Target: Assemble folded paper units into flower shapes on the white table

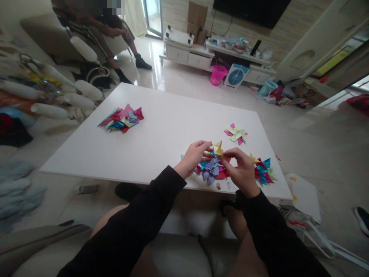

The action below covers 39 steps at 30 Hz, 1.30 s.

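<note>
right hand (243,169) pinches yellow paper (218,148); left hand (194,157), loosely spread, seems just beside it.

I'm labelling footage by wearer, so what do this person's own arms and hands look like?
Both arms wear long black sleeves, the left sleeve and right sleeve alike, with no marking that I can make out. The left hand and right hand are ungloved.

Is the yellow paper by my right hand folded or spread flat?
Folded: the yellow paper shows creased, pointed flaps sticking up, pinched in the fingers of your right hand.
</note>
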{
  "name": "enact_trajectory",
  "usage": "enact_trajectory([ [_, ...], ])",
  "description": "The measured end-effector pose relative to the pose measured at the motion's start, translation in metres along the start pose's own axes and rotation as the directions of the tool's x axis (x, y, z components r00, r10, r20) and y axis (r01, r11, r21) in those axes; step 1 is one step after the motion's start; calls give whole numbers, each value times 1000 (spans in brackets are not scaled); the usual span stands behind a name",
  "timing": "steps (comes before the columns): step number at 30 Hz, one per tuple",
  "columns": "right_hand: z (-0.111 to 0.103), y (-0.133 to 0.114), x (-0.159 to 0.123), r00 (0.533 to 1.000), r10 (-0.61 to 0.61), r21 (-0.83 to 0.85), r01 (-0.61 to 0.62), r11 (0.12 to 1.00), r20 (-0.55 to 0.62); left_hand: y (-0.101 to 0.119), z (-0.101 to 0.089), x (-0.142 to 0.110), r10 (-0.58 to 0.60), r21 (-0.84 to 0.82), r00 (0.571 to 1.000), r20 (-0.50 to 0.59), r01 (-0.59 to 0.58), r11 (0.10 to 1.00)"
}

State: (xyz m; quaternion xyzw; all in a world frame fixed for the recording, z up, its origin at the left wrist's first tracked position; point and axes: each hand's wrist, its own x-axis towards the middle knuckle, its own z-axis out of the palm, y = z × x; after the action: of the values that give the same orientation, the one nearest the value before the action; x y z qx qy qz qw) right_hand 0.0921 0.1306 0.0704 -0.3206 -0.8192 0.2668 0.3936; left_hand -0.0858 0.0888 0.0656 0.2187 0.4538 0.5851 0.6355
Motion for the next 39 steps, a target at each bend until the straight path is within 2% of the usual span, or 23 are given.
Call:
enact_trajectory([
  [2, -1, -3, -1, 996, -77, -59, 80, 995, 50, -2, 0, -1, 10, -4, 1000, 21, -10, 1000],
  [5, 1, -4, 0, 991, -119, -68, 123, 990, 53, -5, 0, -3, 25, -1, 999, 41, -25, 1000],
  [19, 6, -3, 1, 995, -89, -99, 86, 991, -34, -8, -1, -2, 70, -39, 997, -34, -72, 997],
  [39, 6, 0, 1, 997, -79, -130, 74, 989, -27, -14, -3, -1, 98, 39, 994, -55, -96, 995],
])
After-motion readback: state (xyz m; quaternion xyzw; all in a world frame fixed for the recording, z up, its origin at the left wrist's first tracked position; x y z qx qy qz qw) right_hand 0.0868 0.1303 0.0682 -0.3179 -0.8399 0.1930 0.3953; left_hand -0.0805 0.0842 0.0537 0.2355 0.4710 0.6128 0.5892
